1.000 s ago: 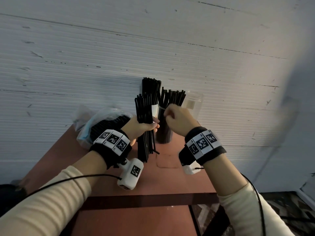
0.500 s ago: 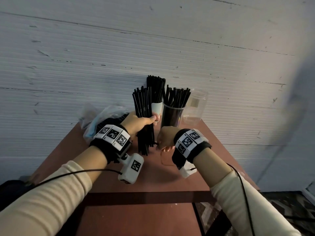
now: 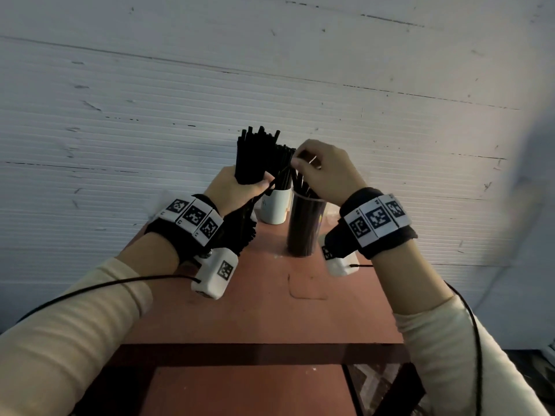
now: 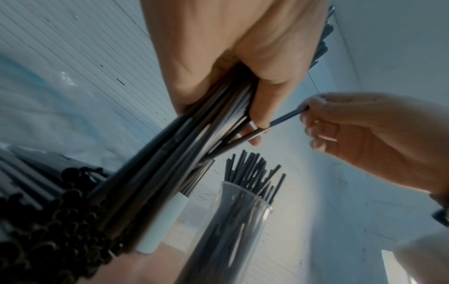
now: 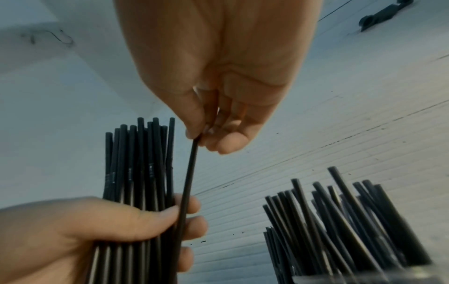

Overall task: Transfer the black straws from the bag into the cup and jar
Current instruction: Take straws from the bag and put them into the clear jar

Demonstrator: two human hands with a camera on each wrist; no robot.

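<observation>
My left hand (image 3: 237, 187) grips a thick bundle of black straws (image 3: 255, 154), upright above the far end of the table. My right hand (image 3: 318, 169) pinches the top of a single black straw (image 5: 187, 182) at the bundle's right edge; that straw (image 4: 284, 119) runs down between my left fingers. Behind the bundle stands a white cup (image 3: 274, 208) with straws in it. Right of it, a clear jar (image 3: 303, 226) is packed with black straws (image 4: 252, 171). The bag (image 4: 48, 123) shows at the left in the left wrist view, with more straws (image 4: 36, 169) lying in it.
The reddish-brown table (image 3: 270, 310) ends at a white ribbed wall (image 3: 270, 85). The table's near edge has a dark crossbar (image 3: 255, 354). Cables run from both wrist cameras along my sleeves.
My right hand has risen from low beside the jar to the top of the bundle and now pinches one straw. The left hand keeps its grip on the bundle.
</observation>
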